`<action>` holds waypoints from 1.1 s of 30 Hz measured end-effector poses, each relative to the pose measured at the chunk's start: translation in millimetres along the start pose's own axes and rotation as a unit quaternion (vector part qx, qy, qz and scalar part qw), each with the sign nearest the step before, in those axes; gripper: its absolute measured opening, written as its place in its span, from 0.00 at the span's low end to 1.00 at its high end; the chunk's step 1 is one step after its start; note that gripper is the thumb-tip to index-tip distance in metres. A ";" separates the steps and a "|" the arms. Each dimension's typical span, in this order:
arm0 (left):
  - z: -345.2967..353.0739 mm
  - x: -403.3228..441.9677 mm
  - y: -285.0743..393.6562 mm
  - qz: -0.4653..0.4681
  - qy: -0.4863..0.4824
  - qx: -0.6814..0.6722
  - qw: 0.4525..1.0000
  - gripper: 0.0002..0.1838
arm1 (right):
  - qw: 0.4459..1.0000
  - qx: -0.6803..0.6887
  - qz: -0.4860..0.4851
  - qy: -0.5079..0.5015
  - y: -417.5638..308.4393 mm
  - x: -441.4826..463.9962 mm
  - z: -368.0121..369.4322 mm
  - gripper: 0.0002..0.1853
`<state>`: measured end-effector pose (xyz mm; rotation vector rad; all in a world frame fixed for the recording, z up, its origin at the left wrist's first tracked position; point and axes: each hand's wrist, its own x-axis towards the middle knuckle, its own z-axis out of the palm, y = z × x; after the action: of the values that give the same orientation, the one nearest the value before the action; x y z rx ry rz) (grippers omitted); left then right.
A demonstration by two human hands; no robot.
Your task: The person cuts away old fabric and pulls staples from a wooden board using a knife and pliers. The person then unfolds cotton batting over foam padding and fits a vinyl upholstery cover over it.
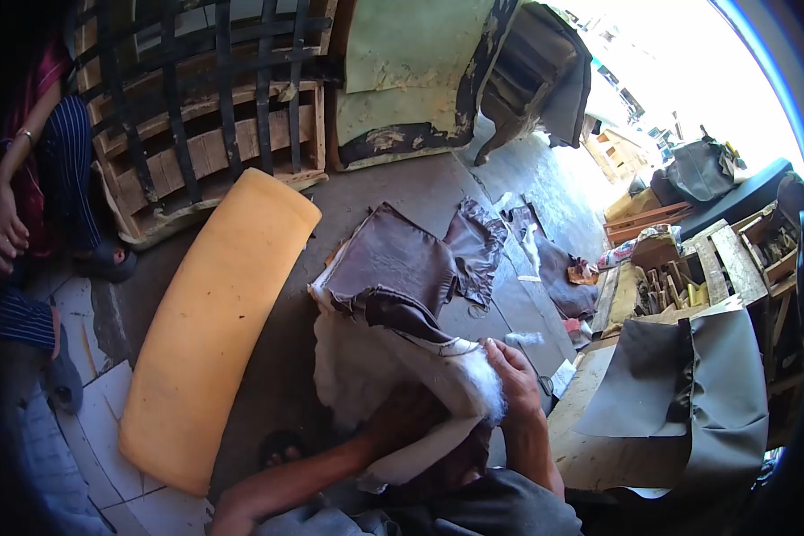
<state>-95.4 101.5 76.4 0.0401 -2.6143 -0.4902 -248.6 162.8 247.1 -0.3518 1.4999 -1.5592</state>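
A dark brown leather cushion cover lies across my lap and the floor in front of me, its white lining turned out. White fluffy stuffing shows along the edge near my right side. My right hand is closed, thumb and fingers pinching the edge of the cover. My left hand reaches in under the lining, its fingers hidden by the fabric. To the left, a long orange-yellow foam pad lies on the floor, apart from both hands.
A wooden seat frame with black webbing stands behind the foam. Another person's hand is at far left. Leather scraps lie beyond the cover. At right, grey leather sheets drape over a bench near a wooden tool box.
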 end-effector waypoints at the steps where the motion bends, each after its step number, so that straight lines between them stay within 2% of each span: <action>1: -5.4 6.1 -7.1 0.002 0.002 -0.036 0.999 0.21 | 1.000 0.014 -0.007 -0.013 -3.7 -0.1 -0.9 0.13; 2: -9.4 8.7 -12.1 0.003 0.002 -0.075 0.997 0.18 | 0.998 0.040 -0.018 -0.053 -8.1 -1.0 -5.2 0.14; 3: -11.9 8.4 -17.0 0.005 -0.001 -0.075 0.997 0.18 | 0.998 0.037 -0.029 -0.048 -12.9 -2.9 -5.3 0.13; 5: -16.7 4.4 -33.4 0.020 -0.053 -0.020 0.998 0.13 | 0.989 -0.079 -0.071 0.099 -27.9 -6.6 3.7 0.14; 7: -29.9 -12.0 -50.8 0.004 -0.082 0.069 0.994 0.07 | 0.924 -0.137 -0.240 0.266 8.6 27.8 -106.2 0.14; 9: 24.1 -98.7 -107.8 -0.060 0.023 0.153 0.986 0.03 | 0.932 -0.137 -0.238 0.235 -63.7 -8.8 -105.3 0.16; 10: 11.2 -119.9 -134.0 -0.095 -0.014 0.164 0.982 0.03 | 0.931 -0.168 -0.220 0.239 -61.1 -5.4 -135.2 0.16; 11: -19.1 -127.2 -148.4 -0.113 -0.051 0.180 0.976 0.03 | 0.927 -0.197 -0.199 0.248 -49.5 -4.5 -155.6 0.17; 12: -44.3 -138.6 -159.0 -0.134 -0.076 0.190 0.970 0.03 | 0.917 -0.219 -0.151 0.298 -46.5 -5.6 -129.3 0.16; 13: -72.3 -144.4 -170.2 -0.149 -0.089 0.205 0.963 0.03 | 0.937 -0.171 -0.121 0.280 -36.0 -1.5 -141.0 0.16; 15: -134.6 -144.0 -181.7 -0.180 -0.089 0.223 0.954 0.02 | 0.944 -0.084 -0.171 0.270 -36.7 7.3 -144.3 0.16; 17: -202.7 -135.8 -186.8 -0.210 -0.074 0.236 0.946 0.02 | 0.944 -0.098 -0.210 0.233 -45.9 4.2 -172.0 0.16; 18: -233.9 -130.3 -186.3 -0.223 -0.065 0.243 0.942 0.02 | 0.927 -0.066 -0.233 0.287 -48.4 4.8 -181.5 0.15; 19: -262.0 -126.5 -184.1 -0.236 -0.053 0.249 0.938 0.02 | 0.927 -0.138 -0.244 0.250 -47.8 2.9 -223.1 0.16; 21: -309.6 -125.9 -172.3 -0.269 -0.027 0.251 0.930 0.03 | 0.936 -0.133 -0.237 0.225 -45.1 3.2 -271.7 0.16; 22: -330.3 -130.2 -162.9 -0.289 -0.010 0.241 0.926 0.03 | 0.948 -0.128 -0.197 0.213 -37.6 3.9 -304.5 0.17; 24: -360.6 -129.4 -152.2 -0.347 0.016 0.206 0.915 0.04 | 0.950 -0.142 -0.169 0.222 -34.8 11.0 -268.6 0.18; 25: -369.1 -130.0 -147.4 -0.388 0.032 0.182 0.903 0.06 | 0.949 -0.160 -0.145 0.230 -32.2 16.6 -250.8 0.18; 27: -377.9 -159.5 -154.3 -0.390 0.016 0.187 0.901 0.06 | 0.931 -0.224 -0.165 0.237 -2.7 43.5 -252.8 0.18; 29: -376.0 -207.0 -167.5 -0.446 -0.022 0.207 0.871 0.07 | 0.933 -0.252 -0.152 0.206 21.3 57.9 -241.7 0.18; 31: -369.1 -283.2 -185.9 -0.436 -0.038 0.260 0.861 0.07 | 0.929 -0.242 -0.144 0.240 45.3 67.4 -217.4 0.19; 33: -354.4 -357.8 -202.3 -0.567 -0.087 0.261 0.776 0.07 | 0.908 -0.309 -0.128 0.251 88.9 84.5 -240.7 0.18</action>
<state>373.0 -165.8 136.3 1.8865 -2.5179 -0.0835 -435.8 267.3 82.7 -0.5504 2.4449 -1.3915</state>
